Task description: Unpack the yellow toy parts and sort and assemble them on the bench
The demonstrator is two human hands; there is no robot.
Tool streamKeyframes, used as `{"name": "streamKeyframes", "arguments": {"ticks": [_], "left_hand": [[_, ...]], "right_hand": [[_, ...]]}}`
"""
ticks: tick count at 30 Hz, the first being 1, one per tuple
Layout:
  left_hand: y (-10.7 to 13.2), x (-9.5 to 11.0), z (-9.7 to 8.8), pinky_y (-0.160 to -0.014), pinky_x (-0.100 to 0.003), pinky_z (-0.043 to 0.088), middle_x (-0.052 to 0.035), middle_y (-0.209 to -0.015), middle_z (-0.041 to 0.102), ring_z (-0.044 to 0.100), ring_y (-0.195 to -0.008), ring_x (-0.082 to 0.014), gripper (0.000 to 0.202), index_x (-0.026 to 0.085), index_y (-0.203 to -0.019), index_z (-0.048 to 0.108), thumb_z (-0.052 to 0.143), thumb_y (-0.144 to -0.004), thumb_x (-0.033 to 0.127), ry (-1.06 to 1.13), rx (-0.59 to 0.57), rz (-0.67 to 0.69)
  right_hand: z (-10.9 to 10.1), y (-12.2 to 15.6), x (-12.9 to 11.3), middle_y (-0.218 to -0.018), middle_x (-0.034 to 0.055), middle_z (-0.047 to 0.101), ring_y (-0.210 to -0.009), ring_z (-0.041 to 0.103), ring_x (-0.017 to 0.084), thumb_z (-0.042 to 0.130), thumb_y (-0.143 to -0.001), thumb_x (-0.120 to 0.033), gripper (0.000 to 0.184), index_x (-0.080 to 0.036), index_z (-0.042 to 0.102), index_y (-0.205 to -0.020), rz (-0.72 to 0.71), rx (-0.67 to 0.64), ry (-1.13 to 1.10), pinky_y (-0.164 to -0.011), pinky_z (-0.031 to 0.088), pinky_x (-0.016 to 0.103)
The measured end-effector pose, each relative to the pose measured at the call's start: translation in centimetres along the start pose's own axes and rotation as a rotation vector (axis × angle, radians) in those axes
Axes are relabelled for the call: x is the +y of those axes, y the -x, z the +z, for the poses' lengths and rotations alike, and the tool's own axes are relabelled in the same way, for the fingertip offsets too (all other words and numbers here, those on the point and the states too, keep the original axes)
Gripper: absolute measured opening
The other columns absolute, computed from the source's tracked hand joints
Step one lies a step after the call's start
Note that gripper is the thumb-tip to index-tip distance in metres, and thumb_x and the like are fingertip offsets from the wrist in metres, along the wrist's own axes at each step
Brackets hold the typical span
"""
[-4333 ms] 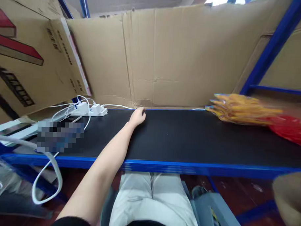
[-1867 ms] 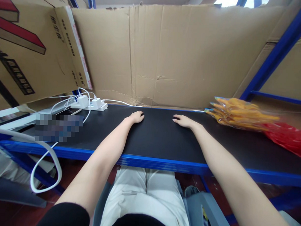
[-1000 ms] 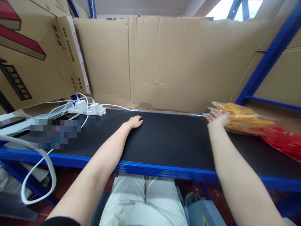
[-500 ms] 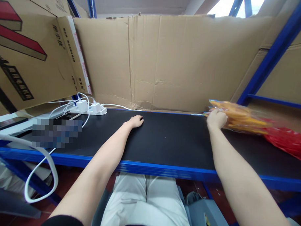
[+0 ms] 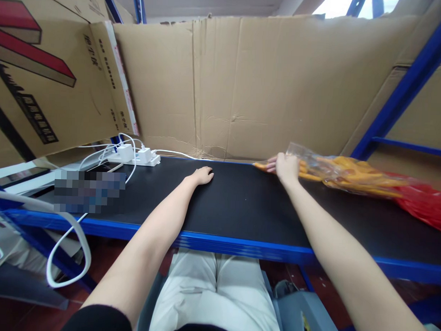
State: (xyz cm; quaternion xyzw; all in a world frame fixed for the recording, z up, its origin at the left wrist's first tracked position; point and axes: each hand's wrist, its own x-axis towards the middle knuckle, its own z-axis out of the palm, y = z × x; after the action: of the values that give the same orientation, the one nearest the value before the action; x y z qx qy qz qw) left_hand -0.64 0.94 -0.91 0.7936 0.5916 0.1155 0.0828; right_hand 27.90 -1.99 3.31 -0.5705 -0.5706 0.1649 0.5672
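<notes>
My left hand rests on the black tabletop, palm down, its fingers loosely bent and holding nothing. Over the far part of the table, my right hand is closed around a limp, orange-yellow strip-like piece, whose tip sticks out left of the fingers. Behind that hand lies a clear plastic bag with more orange-yellow pieces inside. The strip runs back toward the bag; the fingers hide part of it, and I cannot tell its exact kind. A red bundle in plastic lies against the bag's right end.
A white power strip with plugged-in adapters and cables sits at the back left, beside a blurred-out object. Cardboard walls off the back. A printed carton stands left; a blue post slants at right.
My right hand has moved left, drawing an orange-yellow piece out longer from the bag. My left hand stays on the table. The view has shifted slightly.
</notes>
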Motion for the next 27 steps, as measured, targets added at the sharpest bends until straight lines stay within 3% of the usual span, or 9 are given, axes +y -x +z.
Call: {"name": "streamKeyframes", "arguments": {"ticks": [2,4,9,11,15,18,21,24,27], "left_hand": [[0.0,0.0,0.0,-0.109,-0.036,0.028,-0.0144,-0.144,0.039,0.036,-0.134,-0.0242,0.049,0.011,-0.134,0.045,0.038,-0.089,0.031,0.006,0.002,-0.005],[0.0,0.0,0.1,-0.109,-0.037,0.029,-0.0165,-0.144,0.038,0.037,-0.133,-0.0256,0.053,0.01,-0.137,0.039,0.039,-0.089,0.032,0.024,0.009,-0.02],[-0.1,-0.4,0.3,-0.106,-0.041,0.034,-0.0222,-0.146,0.032,0.037,-0.132,-0.0302,0.083,0.008,-0.147,0.016,0.057,-0.08,0.033,0.169,0.125,0.026],[-0.2,-0.6,0.3,-0.106,-0.039,0.036,-0.018,-0.146,0.034,0.038,-0.132,-0.0301,0.082,0.014,-0.145,0.027,0.064,-0.074,0.029,0.192,0.165,0.126],[-0.6,-0.8,0.2,-0.105,-0.036,0.037,-0.0085,-0.137,0.05,0.045,-0.127,-0.0265,0.046,0.023,-0.121,0.061,0.061,-0.075,0.02,0.105,0.197,0.233],[-0.7,-0.4,0.0,-0.102,-0.039,0.039,-0.0063,-0.126,0.059,0.053,-0.118,-0.0247,0.024,0.023,-0.1,0.071,0.06,-0.079,0.026,0.035,0.269,0.274],[-0.6,0.5,-0.4,-0.101,-0.041,0.037,-0.0064,-0.119,0.063,0.053,-0.116,-0.0247,0.015,0.021,-0.089,0.073,0.06,-0.08,0.025,-0.007,0.346,0.363],[-0.1,1.7,-0.9,-0.1,-0.042,0.036,-0.0071,-0.107,0.068,0.057,-0.109,-0.0228,0.015,0.019,-0.088,0.07,0.056,-0.082,0.019,-0.016,0.445,0.43],[0.5,2.8,-1.4,-0.094,-0.039,0.04,-0.0064,-0.085,0.071,0.064,-0.084,-0.0192,0.017,0.016,-0.09,0.066,0.05,-0.086,0.02,-0.005,0.536,0.439]], "right_hand": [[1.6,1.2,-0.9,-0.05,0.0087,0.063,-0.048,0.062,0.02,0.031,-0.088,-0.031,0.041,-0.016,0.061,-0.066,0.139,-0.098,-0.21,-0.059,0.055,0.037],[2.6,2.2,-1.7,-0.051,0.0083,0.064,-0.049,0.063,0.019,0.033,-0.086,-0.024,0.036,-0.016,0.059,-0.063,0.164,-0.228,-0.366,-0.061,0.056,0.037],[2.3,3.1,-2.1,-0.062,0.0117,0.069,-0.058,0.067,0.019,0.029,-0.085,-0.02,0.04,-0.012,0.063,-0.066,0.33,-0.59,-0.515,-0.07,0.055,0.033],[2.0,2.9,-1.5,-0.069,0.0126,0.071,-0.06,0.068,0.019,0.027,-0.087,-0.022,0.043,-0.011,0.064,-0.07,0.445,-0.677,-0.51,-0.07,0.055,0.033],[2.1,2.3,-0.2,-0.086,0.0158,0.072,-0.063,0.068,0.019,0.026,-0.09,-0.025,0.041,-0.011,0.063,-0.079,0.564,-0.666,-0.391,-0.067,0.056,0.034],[2.2,1.8,0.3,-0.1,0.0176,0.069,-0.076,0.069,0.023,0.035,-0.089,-0.027,0.032,-0.011,0.063,-0.095,0.399,-0.535,-0.049,-0.074,0.055,0.041],[2.1,1.7,0.5,-0.128,0.0178,0.056,-0.114,0.056,0.03,0.055,-0.078,-0.023,0.045,-0.013,0.056,-0.122,-0.054,-0.404,0.398,-0.097,0.043,0.048],[2.0,2.0,0.2,-0.151,0.0142,0.024,-0.138,0.023,0.034,0.065,-0.07,-0.024,0.078,-0.019,0.034,-0.143,-0.344,-0.487,0.613,-0.108,0.021,0.058],[2.4,2.8,0.1,-0.153,0.0126,0.018,-0.14,0.013,0.034,0.068,-0.07,-0.037,0.089,-0.023,0.025,-0.147,-0.418,-0.634,0.626,-0.106,0.012,0.065]]}}
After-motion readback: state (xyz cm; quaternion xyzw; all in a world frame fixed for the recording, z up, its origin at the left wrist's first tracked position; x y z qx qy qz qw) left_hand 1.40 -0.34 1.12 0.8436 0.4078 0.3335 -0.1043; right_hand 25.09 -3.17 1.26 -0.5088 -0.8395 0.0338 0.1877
